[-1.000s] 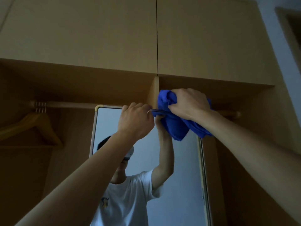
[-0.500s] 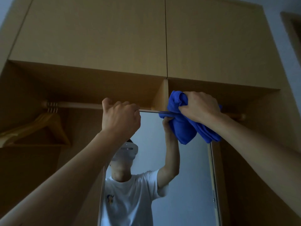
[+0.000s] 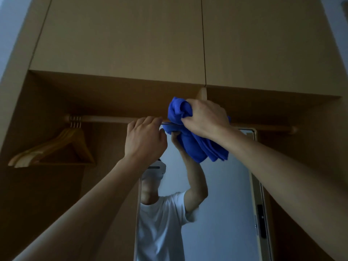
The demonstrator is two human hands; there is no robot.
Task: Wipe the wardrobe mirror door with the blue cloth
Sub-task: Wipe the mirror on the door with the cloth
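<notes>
The step in hand looks like wiping the top edge of the mirror door (image 3: 222, 204). In the middle of the frame the right hand (image 3: 206, 117) has its fingers clamped round the bunched blue cloth (image 3: 192, 147). The cloth is folded over the door's top edge, with a loose tail hanging down across the glass. Just to its left, the left hand (image 3: 145, 142) has its fingers close together and hooked over the same edge, apparently to steady the door.

Most of the glass below the cloth appears unwiped, so the task seems to be at an early stage. The next move probably calls for sliding the cloth along the edge, or bringing it down flat onto the glass, while the left hand braces the door so it does not swing.

A second ago the mirror's rounded upper-left corner showed to the left of the left hand. That corner is now hidden, and the upper-right corner peeks out past the right wrist. The rail (image 3: 105, 119) and the wooden hangers (image 3: 56, 149) at the left of the frame sit further into view. Both hands keep their grip at the top edge.
</notes>
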